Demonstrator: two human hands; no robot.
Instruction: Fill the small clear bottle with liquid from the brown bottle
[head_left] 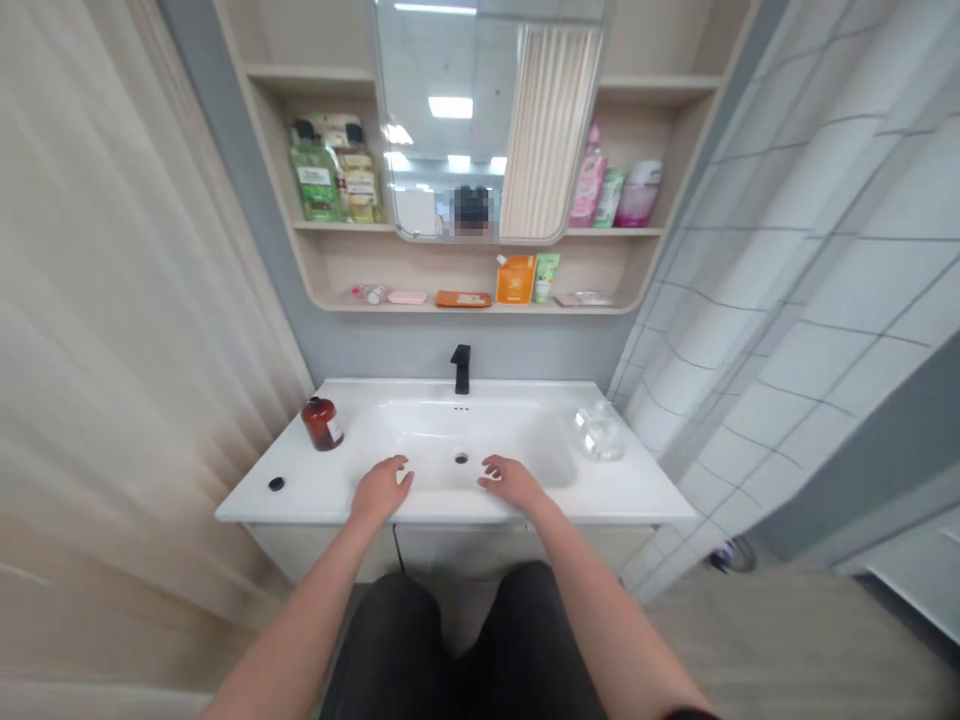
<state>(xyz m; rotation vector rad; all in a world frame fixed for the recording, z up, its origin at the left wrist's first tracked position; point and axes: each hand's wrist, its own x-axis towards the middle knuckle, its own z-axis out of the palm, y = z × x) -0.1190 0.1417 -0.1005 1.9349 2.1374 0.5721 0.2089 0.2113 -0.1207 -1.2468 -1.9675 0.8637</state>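
Observation:
My left hand (pixel 381 487) rests palm down on the front rim of a white washbasin (pixel 315 490), fingers stretched toward the bowl and holding nothing. My right hand (pixel 511 480) lies the same way on the rim to the right, fingers spread, also holding nothing. The drain (pixel 461 458) sits between the two hands. A black tap (pixel 460 368) stands at the back of the bowl. A brown bottle (pixel 322 423) stands on the left of the counter, with a small black cap (pixel 277 484) nearer the front left corner. A clear glass bottle (pixel 600 432) lies on the right.
A mirror (pixel 487 110) hangs above, flanked by wooden shelves with green bottles (pixel 334 170) left, pink bottles (pixel 611 185) right, and an orange pouch (pixel 516 279) on the lower shelf. A curtain (pixel 112 350) hangs left; a tiled wall (pixel 787 300) stands right.

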